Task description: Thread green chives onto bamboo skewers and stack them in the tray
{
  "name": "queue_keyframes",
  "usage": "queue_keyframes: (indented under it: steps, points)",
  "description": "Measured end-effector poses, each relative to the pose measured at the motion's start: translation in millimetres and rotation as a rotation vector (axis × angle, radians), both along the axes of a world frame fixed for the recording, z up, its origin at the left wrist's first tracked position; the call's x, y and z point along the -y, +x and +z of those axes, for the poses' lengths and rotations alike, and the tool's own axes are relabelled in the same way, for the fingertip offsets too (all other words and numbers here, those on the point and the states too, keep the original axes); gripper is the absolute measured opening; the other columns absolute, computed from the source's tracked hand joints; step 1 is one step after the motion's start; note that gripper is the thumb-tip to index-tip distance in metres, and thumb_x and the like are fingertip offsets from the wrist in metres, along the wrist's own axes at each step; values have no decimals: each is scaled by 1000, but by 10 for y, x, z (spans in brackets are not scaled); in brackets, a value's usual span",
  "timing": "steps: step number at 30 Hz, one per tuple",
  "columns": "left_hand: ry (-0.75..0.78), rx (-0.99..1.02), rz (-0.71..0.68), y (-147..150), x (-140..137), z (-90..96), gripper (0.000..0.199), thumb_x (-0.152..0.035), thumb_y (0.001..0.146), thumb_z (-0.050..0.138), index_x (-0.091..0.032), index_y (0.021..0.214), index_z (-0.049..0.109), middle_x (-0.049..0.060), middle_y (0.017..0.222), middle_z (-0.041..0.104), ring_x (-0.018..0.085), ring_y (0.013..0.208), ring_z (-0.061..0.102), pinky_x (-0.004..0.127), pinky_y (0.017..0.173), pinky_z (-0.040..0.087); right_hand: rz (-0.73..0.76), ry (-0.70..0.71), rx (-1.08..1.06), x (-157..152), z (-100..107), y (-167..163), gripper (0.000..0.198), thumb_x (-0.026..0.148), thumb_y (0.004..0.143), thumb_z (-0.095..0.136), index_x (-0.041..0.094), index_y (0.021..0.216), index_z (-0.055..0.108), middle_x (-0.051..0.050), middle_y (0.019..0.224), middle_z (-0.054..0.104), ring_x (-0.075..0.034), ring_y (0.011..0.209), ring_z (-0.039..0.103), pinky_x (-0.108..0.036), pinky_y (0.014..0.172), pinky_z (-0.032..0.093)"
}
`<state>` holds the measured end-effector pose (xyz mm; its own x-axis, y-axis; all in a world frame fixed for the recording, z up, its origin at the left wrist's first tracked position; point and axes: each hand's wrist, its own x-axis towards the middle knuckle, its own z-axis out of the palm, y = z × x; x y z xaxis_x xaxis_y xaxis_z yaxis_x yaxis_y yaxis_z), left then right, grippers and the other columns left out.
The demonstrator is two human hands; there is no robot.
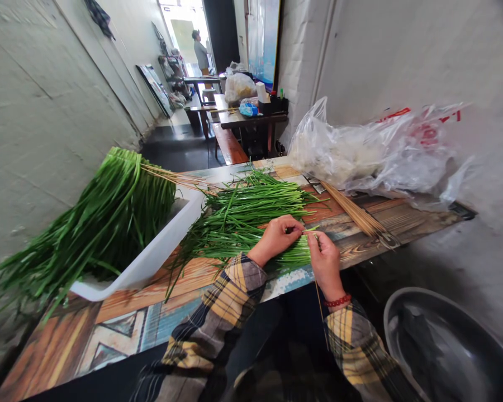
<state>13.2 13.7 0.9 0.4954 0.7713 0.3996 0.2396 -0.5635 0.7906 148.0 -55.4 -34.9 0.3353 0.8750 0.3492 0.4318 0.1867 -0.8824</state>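
Note:
My left hand is closed in a pinch on the pale end of a garlic chive stalk, above the near side of the chive pile. Facing it, my right hand is also closed, and a thin bamboo skewer runs from it down towards my lap. The fingertips of both hands nearly meet, so the exact contact is hard to see. Loose garlic chives lie spread beneath and beyond the hands, cut ends to the right. At the left, chives threaded on skewers are stacked in a white tray, leaves hanging over its edge.
A bundle of bamboo skewers lies on the wood-patterned table, right of the chives. Behind it sit clear plastic bags against the wall. A grey basin stands low at the right. Farther off are another table and a person.

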Motion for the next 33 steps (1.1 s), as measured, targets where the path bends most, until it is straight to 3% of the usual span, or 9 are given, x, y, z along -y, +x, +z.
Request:
queue_keyframes:
  steps: [20, 24, 28, 33]
  points:
    - [87, -19, -28, 5, -11, -10, 17, -6, 77, 56, -15, 79, 71, 3, 79, 63, 13, 78, 58, 23, 72, 45, -29, 14, -20, -36, -45, -2, 34, 44, 90, 46, 16, 98, 64, -6, 88, 68, -19, 78, 60, -30, 72, 45]
    - [91, -18, -24, 5, 3, 6, 16, -7, 78, 56, -15, 79, 71, 4, 79, 63, 13, 78, 58, 23, 72, 45, -23, 27, -63, -27, -50, -7, 37, 40, 90, 48, 17, 117, 58, -3, 82, 63, -14, 62, 51, -27, 61, 42]
    - [67, -41, 11, 3, 21, 27, 16, -7, 76, 56, -15, 79, 70, 3, 76, 63, 12, 74, 57, 23, 69, 44, -22, 27, -85, -24, -65, -11, 35, 39, 89, 49, 18, 115, 59, 1, 72, 57, -12, 55, 44, -25, 55, 38]
    - [56, -56, 34, 4, 23, 24, 16, -6, 74, 55, -14, 76, 68, 2, 73, 62, 11, 70, 55, 21, 66, 43, -17, 36, -103, -28, -64, -20, 33, 39, 89, 49, 17, 113, 58, -1, 79, 59, -12, 58, 46, -26, 57, 40]
